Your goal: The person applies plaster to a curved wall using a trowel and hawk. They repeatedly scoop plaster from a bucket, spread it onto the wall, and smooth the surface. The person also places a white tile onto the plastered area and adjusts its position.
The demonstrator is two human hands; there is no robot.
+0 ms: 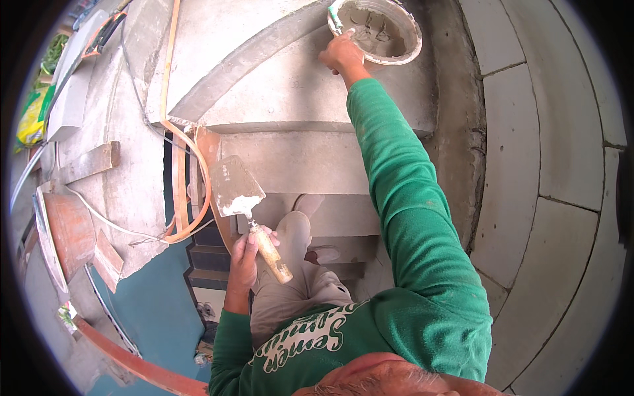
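Observation:
My left hand [243,259] is wrapped round the worn wooden handle of a trowel [239,187]. Its flat grey blade points up and away from me, with pale wet mortar near the handle end. Far ahead, my right arm is stretched out, and my right hand [343,53] is closed on the near left rim of a round white bucket [413,49]. Grey mortar [380,33] with scooped marks lies inside it. A small green-and-white tool [335,20] leans at the bucket's left rim, just beyond my fingers; its kind is unclear.
The bucket stands on a concrete step [290,89]. A block wall [508,152] rises on the right. To the left, an orange hose [205,175] and cables run past a drop with dark stairs [208,254] below. A hand saw [104,32] lies at the far left.

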